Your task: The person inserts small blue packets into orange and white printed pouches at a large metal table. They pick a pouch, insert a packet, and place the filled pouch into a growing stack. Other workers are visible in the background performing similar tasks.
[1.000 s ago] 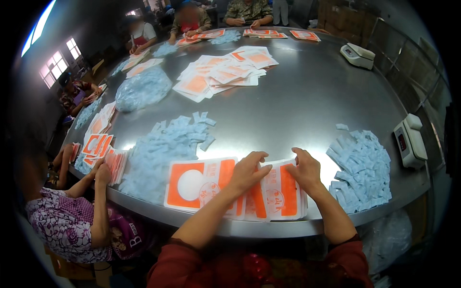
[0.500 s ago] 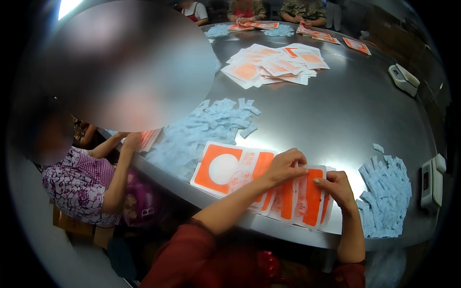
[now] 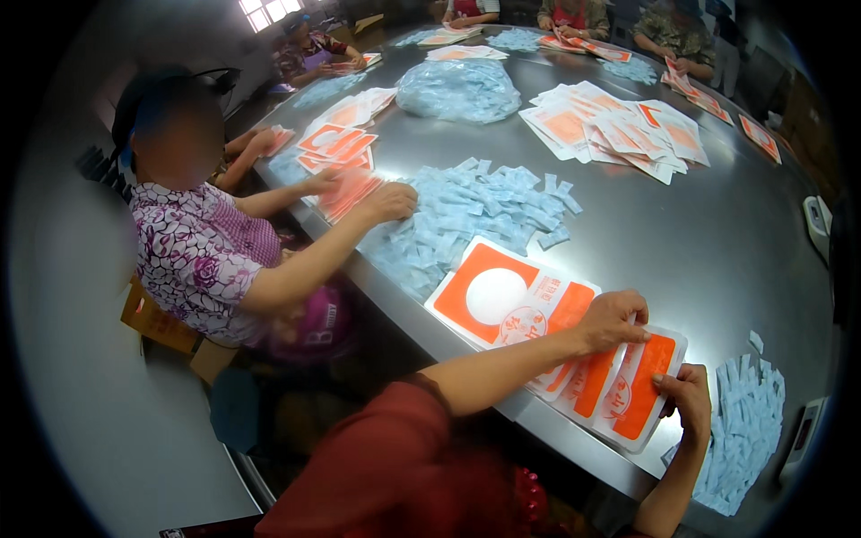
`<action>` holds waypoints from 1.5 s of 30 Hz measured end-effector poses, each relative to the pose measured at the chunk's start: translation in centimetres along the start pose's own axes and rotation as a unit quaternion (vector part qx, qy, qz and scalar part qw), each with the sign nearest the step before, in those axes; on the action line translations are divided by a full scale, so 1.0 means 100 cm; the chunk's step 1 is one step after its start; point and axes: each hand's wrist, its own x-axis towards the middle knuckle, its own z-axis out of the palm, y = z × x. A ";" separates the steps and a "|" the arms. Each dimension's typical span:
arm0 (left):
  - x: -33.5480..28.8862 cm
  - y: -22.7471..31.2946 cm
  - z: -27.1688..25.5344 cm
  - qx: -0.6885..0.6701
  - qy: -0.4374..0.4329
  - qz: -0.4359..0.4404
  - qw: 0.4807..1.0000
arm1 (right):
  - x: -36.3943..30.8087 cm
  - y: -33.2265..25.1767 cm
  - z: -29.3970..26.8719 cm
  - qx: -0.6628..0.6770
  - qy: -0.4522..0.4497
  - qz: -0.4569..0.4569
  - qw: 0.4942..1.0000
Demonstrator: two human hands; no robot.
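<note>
A fanned row of flat orange-and-white pouches [image 3: 465, 289] lies along the near edge of the metal table. My left hand [image 3: 615, 321] is closed, with thumb and fingers pinching the top edge of the pouches toward the row's right end. My right hand [image 3: 687, 393] grips the right side of the end pouch [image 3: 647, 381], thumb on top and fingers curled behind it. Right beside that hand is a heap of small pale blue sachets [image 3: 740, 435]. Another sachet pile [image 3: 489, 211] spreads beyond the row's left end.
At my left a co-worker [image 3: 202, 242] holds several pouches, one hand [image 3: 392, 203] at the sachet pile's edge. Loose pouches [image 3: 619, 130] and a clear bag of sachets [image 3: 459, 90] lie farther across the table. Two white devices [image 3: 818, 224] stand at the right edge. More people sit opposite.
The view has swung left, so the table and my hands appear farther right. Both hands still hold the pouches. The co-worker's hand is now at the sachets.
</note>
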 end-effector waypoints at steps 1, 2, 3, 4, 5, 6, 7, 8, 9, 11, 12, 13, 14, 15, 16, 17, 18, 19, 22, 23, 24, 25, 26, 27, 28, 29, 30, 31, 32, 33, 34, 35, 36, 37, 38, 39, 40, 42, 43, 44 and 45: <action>0.000 -0.001 0.001 0.010 0.002 0.001 1.000 | 0.002 0.000 -0.006 -0.022 -0.009 0.014 1.000; 0.001 -0.003 0.001 0.021 0.004 0.003 1.000 | 0.003 0.000 -0.009 -0.043 -0.019 0.028 0.999; 0.001 -0.004 0.000 0.031 0.006 0.004 0.999 | 0.004 0.002 -0.006 -0.056 0.038 -0.045 0.997; 0.001 -0.004 0.000 0.019 0.013 0.001 1.000 | 0.006 0.006 -0.003 -0.069 0.093 -0.116 0.986; 0.001 -0.003 -0.001 0.008 0.020 -0.001 1.000 | 0.006 0.006 0.000 -0.082 0.148 -0.186 0.968; 0.002 -0.003 -0.001 -0.004 0.027 -0.004 1.000 | 0.003 0.003 0.000 -0.097 0.166 -0.198 0.961; 0.002 -0.004 -0.002 0.000 0.026 -0.003 1.000 | -0.002 -0.008 0.004 -0.111 0.180 -0.209 0.955; 0.002 -0.007 -0.003 0.003 0.026 -0.002 1.000 | -0.006 -0.015 0.006 -0.125 0.195 -0.220 0.947; 0.002 -0.009 -0.004 0.006 0.025 0.000 1.000 | -0.006 -0.014 0.004 -0.118 0.140 -0.201 0.962; 0.002 -0.011 -0.004 -0.011 0.032 0.007 0.999 | -0.007 -0.009 0.003 -0.197 0.154 -0.192 0.949; 0.002 -0.011 -0.004 -0.020 0.035 0.012 0.999 | -0.009 -0.007 0.003 -0.236 0.162 -0.187 0.940; 0.004 -0.010 -0.004 -0.024 0.035 0.006 0.999 | -0.011 -0.006 0.003 -0.244 0.227 -0.231 0.914; 0.006 -0.007 -0.004 -0.027 0.034 0.000 0.999 | -0.013 -0.006 -0.001 -0.268 0.292 -0.289 0.872; 0.004 -0.006 -0.002 -0.033 0.030 -0.012 0.999 | -0.021 -0.013 0.001 -0.233 0.280 -0.278 0.889; 0.003 -0.005 -0.004 -0.029 0.038 -0.017 0.999 | -0.026 -0.023 0.005 -0.197 0.271 -0.266 0.904; 0.001 -0.005 -0.009 -0.024 0.044 -0.021 0.999 | -0.023 -0.027 0.007 -0.188 0.167 -0.215 0.944; 0.002 -0.002 -0.011 -0.026 0.041 -0.017 0.999 | -0.023 -0.030 0.006 -0.176 0.075 -0.156 0.969; 0.002 0.000 -0.010 -0.036 0.038 -0.019 0.998 | -0.021 -0.024 0.010 -0.129 0.019 -0.109 0.985; 0.003 0.001 -0.011 -0.050 0.034 -0.025 0.998 | -0.019 -0.016 0.019 -0.023 -0.052 -0.065 0.996; 0.003 0.003 -0.011 -0.046 0.033 -0.025 0.998 | -0.016 -0.010 0.013 -0.010 -0.067 -0.050 0.996; 0.004 0.003 -0.010 -0.042 0.033 -0.025 0.998 | -0.016 -0.007 0.009 0.003 -0.083 -0.036 0.996; 0.004 0.000 -0.009 -0.050 0.036 -0.022 0.998 | -0.017 -0.007 0.007 0.011 -0.080 -0.042 0.996; 0.004 -0.002 -0.009 -0.046 0.034 -0.016 0.998 | -0.018 -0.008 0.006 0.011 -0.073 -0.045 0.996; 0.004 -0.003 -0.009 -0.042 0.033 -0.009 0.999 | -0.019 -0.010 0.006 0.011 -0.068 -0.047 0.997; 0.003 -0.003 -0.009 -0.040 0.033 -0.006 0.999 | -0.020 -0.012 0.006 0.010 -0.064 -0.047 0.997; 0.003 -0.002 -0.010 -0.035 0.036 -0.010 0.999 | -0.019 -0.013 0.006 -0.005 -0.051 -0.043 0.998; 0.005 0.001 -0.011 -0.030 0.039 -0.013 0.999 | -0.015 -0.014 0.005 -0.020 -0.037 -0.039 0.998; 0.004 0.002 -0.010 -0.026 0.037 -0.021 0.999 | -0.014 -0.012 0.004 -0.032 -0.024 -0.030 0.999; 0.002 0.001 -0.008 -0.036 0.035 -0.026 0.998 | -0.014 -0.011 0.005 -0.019 -0.007 -0.017 1.000; 0.006 -0.001 -0.010 -0.046 0.033 -0.033 0.998 | -0.011 -0.012 0.007 0.001 0.016 -0.009 1.000; 0.007 -0.003 -0.009 -0.043 0.029 -0.063 0.997 | -0.010 -0.011 0.009 0.020 0.041 0.003 0.999; 0.006 -0.003 -0.009 -0.020 0.026 -0.029 0.999 | -0.002 -0.001 0.006 -0.041 0.035 -0.018 0.998; 0.006 0.001 -0.008 -0.018 0.024 -0.022 0.999 | 0.000 0.005 0.008 -0.010 0.045 -0.017 0.999; 0.005 0.002 -0.007 -0.005 0.018 -0.014 1.000 | -0.002 0.004 0.009 0.047 0.043 -0.013 0.998; 0.006 0.003 -0.007 0.012 0.019 -0.025 0.999 | 0.003 0.010 0.008 0.057 0.048 -0.023 0.997; 0.002 0.007 -0.004 0.022 0.044 0.006 0.999 | 0.003 0.011 0.009 0.096 0.045 -0.037 0.994; 0.003 0.011 -0.005 0.040 0.075 0.043 0.995 | 0.006 0.012 0.011 0.088 0.048 -0.030 0.995; 0.003 0.013 0.001 0.110 0.066 0.155 0.980 | 0.010 0.019 0.013 0.071 0.053 -0.017 0.996; 0.004 0.014 0.001 0.146 0.065 0.210 0.965 | 0.012 0.024 0.015 0.095 0.054 -0.014 0.994; 0.005 0.015 0.001 0.158 0.036 0.249 0.955 | 0.013 0.027 0.016 0.098 0.063 -0.029 0.993; 0.006 0.017 0.002 0.169 0.008 0.289 0.942 | 0.014 0.027 0.017 0.100 0.072 -0.043 0.991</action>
